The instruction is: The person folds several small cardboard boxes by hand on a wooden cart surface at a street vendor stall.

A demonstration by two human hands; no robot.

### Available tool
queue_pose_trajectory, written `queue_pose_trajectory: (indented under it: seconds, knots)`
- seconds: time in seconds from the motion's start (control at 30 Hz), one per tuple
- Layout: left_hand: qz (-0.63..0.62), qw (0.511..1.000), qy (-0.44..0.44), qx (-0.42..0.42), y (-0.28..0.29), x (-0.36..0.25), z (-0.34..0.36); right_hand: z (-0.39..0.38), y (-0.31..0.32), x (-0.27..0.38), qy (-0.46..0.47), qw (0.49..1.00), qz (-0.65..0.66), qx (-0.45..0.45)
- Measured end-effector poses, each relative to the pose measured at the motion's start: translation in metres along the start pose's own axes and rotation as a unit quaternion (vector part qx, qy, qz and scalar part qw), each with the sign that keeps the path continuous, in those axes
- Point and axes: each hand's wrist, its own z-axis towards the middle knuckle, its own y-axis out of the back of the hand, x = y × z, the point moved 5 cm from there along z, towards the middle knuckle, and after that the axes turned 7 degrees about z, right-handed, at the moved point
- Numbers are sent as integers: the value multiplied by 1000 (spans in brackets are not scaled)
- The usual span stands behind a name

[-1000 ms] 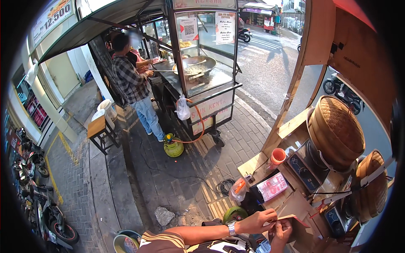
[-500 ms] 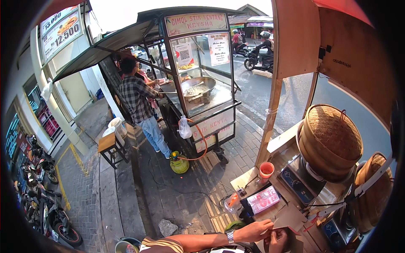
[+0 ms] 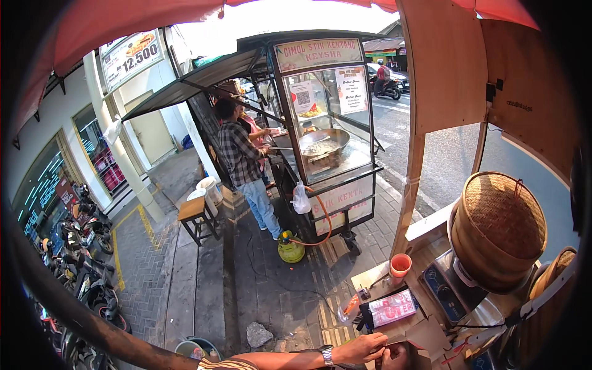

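Observation:
My left hand, with a metal-banded watch on the wrist, reaches in from the lower edge with its fingers pinched together. Close against it is my right hand, its fingers curled and partly cut off by the frame. Both meet at the edge of a piece of brown paper on the wooden counter; the fingertips hide part of the grip. Just beyond lie a pink-and-white packet and a clear plastic container with orange contents. An orange cup stands behind them.
Right of the packet, a woven bamboo steamer stands by a stove, near a second steamer. Ahead is a glass-sided food cart with a person in a checked shirt, a green gas cylinder and a wooden stool.
The whole view has swung left and upward, so the scene sits further right. My hands stay together at the brown paper. Different motorbike riders show on the road.

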Motion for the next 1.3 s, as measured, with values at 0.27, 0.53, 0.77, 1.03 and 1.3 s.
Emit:
queue_pose_trajectory:
  seconds: [0.27,0.53,0.77,1.03,1.3]
  knots:
    - [-13,1000,22,-9,-13,13,-1,14,-14,-87,-35,996,-14,83]
    - [-77,991,93,55,-23,15,7,15,-10,-127,-32,975,-189,111]
    - [-40,998,43,39,-23,6,10,1,4,-63,-14,997,68,30]
    - [14,999,36,34,-30,2,5,-8,6,-41,-138,953,270,6]
    - [-13,999,18,26,-33,7,6,-8,8,-50,-59,980,192,14]
